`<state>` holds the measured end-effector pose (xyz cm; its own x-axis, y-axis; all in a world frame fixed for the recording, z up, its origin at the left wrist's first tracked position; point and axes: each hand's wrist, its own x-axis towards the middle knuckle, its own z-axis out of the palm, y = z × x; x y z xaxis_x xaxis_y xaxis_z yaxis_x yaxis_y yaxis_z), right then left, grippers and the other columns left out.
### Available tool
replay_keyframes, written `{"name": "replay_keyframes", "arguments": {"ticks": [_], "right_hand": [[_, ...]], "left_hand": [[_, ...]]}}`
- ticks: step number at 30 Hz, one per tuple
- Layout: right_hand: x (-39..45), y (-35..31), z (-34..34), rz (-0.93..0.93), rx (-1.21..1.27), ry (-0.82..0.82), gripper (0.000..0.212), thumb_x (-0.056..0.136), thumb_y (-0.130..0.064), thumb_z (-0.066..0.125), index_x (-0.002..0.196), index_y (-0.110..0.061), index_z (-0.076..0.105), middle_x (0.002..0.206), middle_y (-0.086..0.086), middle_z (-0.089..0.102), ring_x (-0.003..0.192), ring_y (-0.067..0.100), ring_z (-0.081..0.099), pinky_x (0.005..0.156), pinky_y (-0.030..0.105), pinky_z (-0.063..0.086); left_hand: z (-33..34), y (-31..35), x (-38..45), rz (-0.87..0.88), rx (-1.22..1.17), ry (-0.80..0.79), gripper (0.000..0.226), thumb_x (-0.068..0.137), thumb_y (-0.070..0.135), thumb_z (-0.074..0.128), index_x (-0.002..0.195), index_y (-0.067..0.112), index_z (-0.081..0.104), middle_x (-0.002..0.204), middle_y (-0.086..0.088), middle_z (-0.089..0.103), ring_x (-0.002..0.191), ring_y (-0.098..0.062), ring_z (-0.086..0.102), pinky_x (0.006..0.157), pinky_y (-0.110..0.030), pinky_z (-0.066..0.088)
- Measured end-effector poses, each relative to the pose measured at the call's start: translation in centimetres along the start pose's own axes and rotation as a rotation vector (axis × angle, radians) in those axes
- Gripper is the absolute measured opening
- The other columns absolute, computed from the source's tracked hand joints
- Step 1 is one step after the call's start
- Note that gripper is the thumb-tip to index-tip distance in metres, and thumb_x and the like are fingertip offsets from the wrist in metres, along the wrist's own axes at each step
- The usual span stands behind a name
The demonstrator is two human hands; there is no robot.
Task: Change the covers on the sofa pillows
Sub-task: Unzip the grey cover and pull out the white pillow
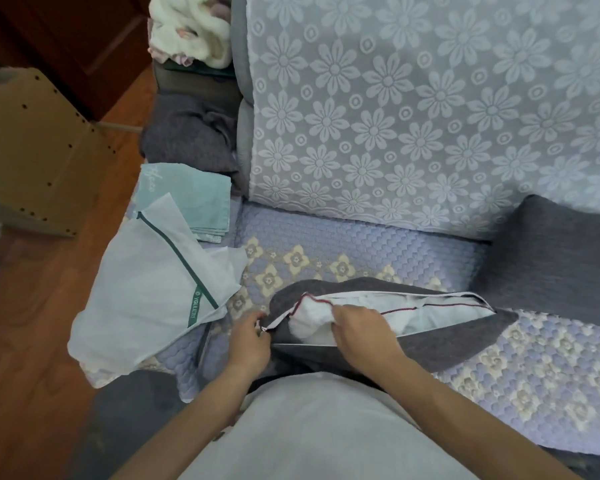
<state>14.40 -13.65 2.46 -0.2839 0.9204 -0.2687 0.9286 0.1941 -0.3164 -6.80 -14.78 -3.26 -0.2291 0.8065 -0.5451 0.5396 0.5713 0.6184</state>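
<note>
A pillow in a dark grey cover (430, 344) lies on the sofa seat in front of me, its zipper opening wide. The white pillow insert (312, 318) bulges out of the left end of the opening. My left hand (248, 336) pinches the left corner of the cover at the zipper end. My right hand (361, 329) grips the white insert inside the opening. A second dark grey pillow (548, 258) leans against the backrest at the right.
A white zip bag with green trim (146, 292) lies on the seat's left edge, folded teal covers (194, 199) behind it. A crumpled grey cover (187, 133) and white fluffy fabric (191, 29) sit on the armrest. A cardboard box (32, 150) stands on the wooden floor at left.
</note>
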Motion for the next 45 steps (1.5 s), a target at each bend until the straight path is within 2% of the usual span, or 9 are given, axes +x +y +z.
{"name": "replay_keyframes", "arguments": {"ticks": [7,12,16,25,29,33,36,40,45], "right_hand": [[-4.2,0.1,-7.4,-0.117,0.293,0.442,0.03,0.082,-0.013,0.048,0.066,-0.018,0.024,0.058,-0.006,0.027,0.052,0.017,0.027,0.049,0.029,0.021],[-5.0,1.4,-8.6,-0.184,0.27,0.435,0.033,0.078,-0.006,0.053,0.064,-0.017,0.025,0.06,-0.007,0.028,0.056,0.015,0.027,0.05,0.029,0.023],[-5.5,2.8,-9.7,-0.218,0.26,0.377,0.039,0.076,-0.001,0.06,0.062,-0.016,0.027,0.06,-0.011,0.03,0.065,0.016,0.03,0.06,0.027,0.026],[-9.5,4.7,-9.6,0.025,0.28,0.331,0.042,0.08,-0.015,0.066,0.069,-0.029,0.028,0.07,-0.012,0.036,0.072,0.005,0.039,0.059,0.022,0.03],[-9.2,3.4,-12.7,0.031,0.22,0.472,0.048,0.074,-0.033,0.078,0.115,-0.022,0.055,0.119,-0.003,0.049,0.11,0.011,0.046,0.098,0.021,0.038],[-5.6,1.5,-11.7,0.083,-0.295,0.142,0.045,0.065,-0.047,0.078,0.097,-0.018,0.064,0.099,0.005,0.059,0.095,0.027,0.05,0.083,0.042,0.046],[-4.3,1.0,-10.8,0.244,-0.498,-0.11,0.04,0.086,-0.031,0.064,0.12,-0.014,0.052,0.114,0.012,0.051,0.105,0.029,0.046,0.08,0.041,0.038],[-5.6,4.1,-11.4,0.269,-0.505,-0.16,0.045,0.089,-0.018,0.058,0.13,-0.015,0.039,0.122,0.011,0.053,0.11,0.029,0.054,0.076,0.036,0.038],[-7.1,6.1,-13.9,0.189,-0.309,-0.16,0.021,0.093,-0.038,0.055,0.113,-0.032,0.057,0.106,-0.002,0.067,0.097,0.026,0.065,0.069,0.034,0.042]], "left_hand": [[0.7,3.2,1.3,0.277,0.422,0.095,0.049,0.096,0.001,0.043,0.142,0.017,0.048,0.138,-0.012,0.051,0.12,-0.032,0.053,0.096,-0.042,0.047],[-0.4,10.5,1.0,0.163,-0.121,-0.015,0.043,0.093,0.016,0.058,0.135,0.025,0.058,0.137,-0.002,0.054,0.122,-0.02,0.055,0.102,-0.03,0.042],[1.6,12.3,-1.1,0.316,-0.061,-0.21,0.07,0.081,0.058,0.053,0.147,0.036,0.042,0.153,0.009,0.039,0.14,-0.01,0.036,0.12,-0.038,0.03],[3.0,15.0,-1.0,0.27,0.359,-0.158,0.02,0.09,0.036,0.046,0.103,0.024,0.054,0.11,-0.005,0.068,0.096,-0.031,0.063,0.078,-0.038,0.05],[3.0,16.6,-2.0,0.292,0.319,-0.124,0.015,0.089,0.039,0.051,0.093,0.024,0.054,0.098,-0.003,0.067,0.089,-0.029,0.062,0.073,-0.037,0.047],[4.3,18.8,-3.6,0.309,0.327,-0.196,0.019,0.083,0.044,0.058,0.089,0.026,0.055,0.093,0.002,0.065,0.088,-0.024,0.06,0.07,-0.035,0.041],[5.3,19.1,-4.2,0.327,0.338,-0.215,0.015,0.082,0.039,0.059,0.086,0.025,0.053,0.094,0.0,0.066,0.089,-0.025,0.061,0.072,-0.036,0.045],[5.0,17.7,-3.8,0.306,0.296,-0.163,0.014,0.081,0.016,0.053,0.093,0.024,0.054,0.094,0.002,0.064,0.089,-0.026,0.06,0.073,-0.035,0.047],[4.3,14.8,-1.2,0.288,0.302,-0.035,0.02,0.084,0.021,0.058,0.103,0.024,0.055,0.113,0.0,0.058,0.107,-0.027,0.057,0.086,-0.042,0.05]]}}
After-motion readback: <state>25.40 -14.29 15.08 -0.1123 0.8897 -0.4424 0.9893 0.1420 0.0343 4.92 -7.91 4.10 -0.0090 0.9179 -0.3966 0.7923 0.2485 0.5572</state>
